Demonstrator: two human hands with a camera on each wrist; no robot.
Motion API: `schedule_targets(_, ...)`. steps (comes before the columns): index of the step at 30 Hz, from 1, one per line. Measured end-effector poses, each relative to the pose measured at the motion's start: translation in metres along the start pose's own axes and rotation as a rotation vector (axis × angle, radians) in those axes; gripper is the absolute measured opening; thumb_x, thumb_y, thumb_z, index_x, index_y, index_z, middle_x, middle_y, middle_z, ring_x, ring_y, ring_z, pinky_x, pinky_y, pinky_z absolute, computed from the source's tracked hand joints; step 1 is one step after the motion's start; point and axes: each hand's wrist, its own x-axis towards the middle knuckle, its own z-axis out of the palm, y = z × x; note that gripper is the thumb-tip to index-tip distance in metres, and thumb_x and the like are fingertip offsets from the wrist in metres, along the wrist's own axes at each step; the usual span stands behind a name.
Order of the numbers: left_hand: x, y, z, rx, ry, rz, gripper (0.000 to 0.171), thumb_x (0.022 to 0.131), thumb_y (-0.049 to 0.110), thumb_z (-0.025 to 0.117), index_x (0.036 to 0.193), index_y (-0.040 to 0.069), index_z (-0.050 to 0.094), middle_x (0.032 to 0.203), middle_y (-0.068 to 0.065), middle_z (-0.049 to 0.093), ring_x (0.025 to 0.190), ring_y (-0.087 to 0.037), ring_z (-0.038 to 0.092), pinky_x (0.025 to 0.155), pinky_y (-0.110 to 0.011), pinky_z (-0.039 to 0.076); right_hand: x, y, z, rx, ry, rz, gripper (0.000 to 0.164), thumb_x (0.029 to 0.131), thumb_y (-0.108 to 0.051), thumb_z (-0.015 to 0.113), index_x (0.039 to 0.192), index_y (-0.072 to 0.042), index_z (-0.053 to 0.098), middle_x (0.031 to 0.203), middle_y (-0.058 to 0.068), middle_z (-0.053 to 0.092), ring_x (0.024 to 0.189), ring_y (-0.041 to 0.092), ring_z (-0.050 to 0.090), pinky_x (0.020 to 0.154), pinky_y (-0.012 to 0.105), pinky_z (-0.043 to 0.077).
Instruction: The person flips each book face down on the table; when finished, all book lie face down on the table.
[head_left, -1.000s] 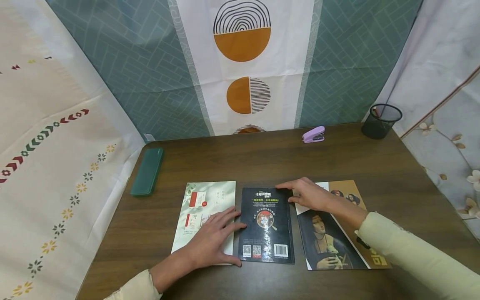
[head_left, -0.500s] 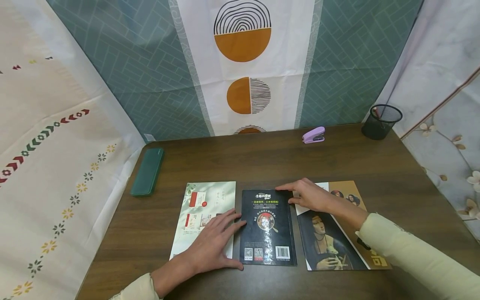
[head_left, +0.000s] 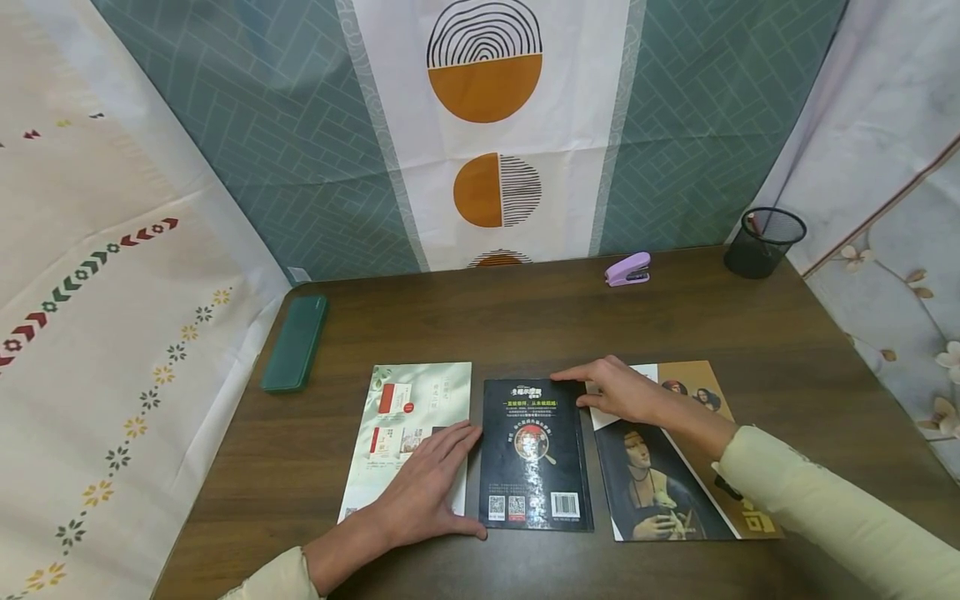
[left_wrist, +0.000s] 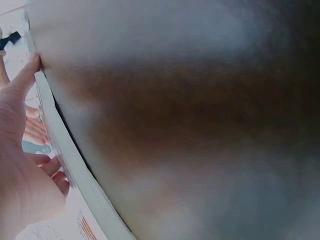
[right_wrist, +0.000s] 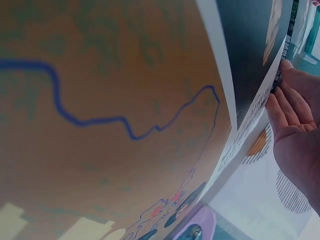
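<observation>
A dark book (head_left: 517,467) with a magnifying-glass picture and barcode lies flat between two others. My right hand (head_left: 626,392) touches its upper right corner, index finger along the top edge and thumb by the right side. My left hand (head_left: 423,483) lies over the pale green book (head_left: 442,392), its extended fingertips near the dark book's left edge and its thumb by the lower left corner. In the left wrist view, my left hand (left_wrist: 30,175) appears beside a book edge. The right wrist view shows my right hand (right_wrist: 300,110) at the dark book's spine.
A book with a painted portrait (head_left: 652,500) lies right, partly under my right forearm. Farther back are a lilac stapler (head_left: 627,270) and a black mesh pen holder (head_left: 761,246). A green case (head_left: 295,343) rests at the table's left edge. Patterned cloths surround the wooden table (head_left: 465,321).
The dark book has slid slightly toward me and a little to the right. My left fingers have drawn closer together and back from its left edge. My right hand stays nearly still.
</observation>
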Motion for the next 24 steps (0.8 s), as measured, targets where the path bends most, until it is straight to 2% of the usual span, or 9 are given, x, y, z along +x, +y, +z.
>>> schedule_targets(4,0.0,0.0004,-0.0001,-0.007,-0.011,-0.01,0.129,0.067,0.083,0.082,0.163,0.007,0.04,0.166,-0.006,0.042,0.152,-0.024,0.036,0.121,-0.051,0.037,-0.0007,0.0001,0.0002,0.01,0.005,-0.007,0.055,0.092,0.006,0.078,0.145,-0.002,0.065,0.136,0.021,0.069,0.081,0.01,0.064,0.067,0.026,0.05)
schedule_targets(12,0.0009,0.0004,-0.0018,-0.021,-0.054,-0.033,0.131,0.067,0.085,0.081,0.165,0.01,0.037,0.168,-0.004,0.038,0.155,-0.022,0.033,0.124,-0.049,0.034,-0.0015,0.0011,-0.0002,0.01,-0.005,0.001,0.056,0.093,0.006,0.078,0.147,-0.001,0.062,0.136,0.021,0.069,0.081,0.011,0.064,0.068,0.027,0.05)
schedule_targets(14,0.0008,-0.0005,-0.0026,-0.027,-0.052,-0.023,0.133,0.066,0.087,0.079,0.165,0.01,0.036,0.168,-0.004,0.038,0.155,-0.022,0.032,0.123,-0.05,0.034,-0.0022,0.0006,0.0,0.017,-0.007,0.01,0.059,0.093,0.006,0.077,0.149,-0.001,0.06,0.136,0.02,0.069,0.087,0.014,0.067,0.07,0.029,0.052)
schedule_targets(17,0.0009,-0.0019,-0.0044,-0.031,-0.044,-0.005,0.133,0.066,0.088,0.079,0.165,0.009,0.037,0.167,-0.005,0.039,0.154,-0.022,0.033,0.123,-0.05,0.035,-0.0039,0.0001,0.0007,0.01,0.007,0.014,0.061,0.093,0.005,0.078,0.151,-0.001,0.058,0.136,0.018,0.07,0.104,0.023,0.073,0.082,0.038,0.06)
schedule_targets(19,0.0012,-0.0027,-0.0051,-0.029,-0.033,0.005,0.132,0.066,0.087,0.079,0.164,0.008,0.039,0.166,-0.006,0.04,0.153,-0.022,0.035,0.121,-0.05,0.037,-0.005,0.0002,0.0011,0.004,0.021,0.018,0.062,0.092,0.005,0.079,0.15,-0.001,0.058,0.135,0.017,0.07,0.115,0.03,0.072,0.091,0.047,0.06)
schedule_targets(21,0.0016,-0.0031,-0.0052,-0.025,-0.023,0.014,0.13,0.067,0.086,0.08,0.163,0.007,0.041,0.165,-0.006,0.042,0.152,-0.023,0.037,0.12,-0.05,0.038,-0.0057,0.0006,0.0015,-0.011,0.033,0.013,0.06,0.092,0.005,0.079,0.148,-0.001,0.06,0.134,0.017,0.071,0.12,0.033,0.07,0.094,0.05,0.059)
schedule_targets(24,0.0019,-0.0029,-0.0044,-0.014,-0.016,0.014,0.127,0.068,0.085,0.081,0.162,0.007,0.043,0.165,-0.006,0.042,0.151,-0.023,0.038,0.12,-0.05,0.038,-0.0051,0.0006,0.0018,-0.017,0.036,0.01,0.056,0.092,0.006,0.078,0.146,-0.002,0.063,0.132,0.017,0.072,0.106,0.025,0.074,0.083,0.04,0.061)
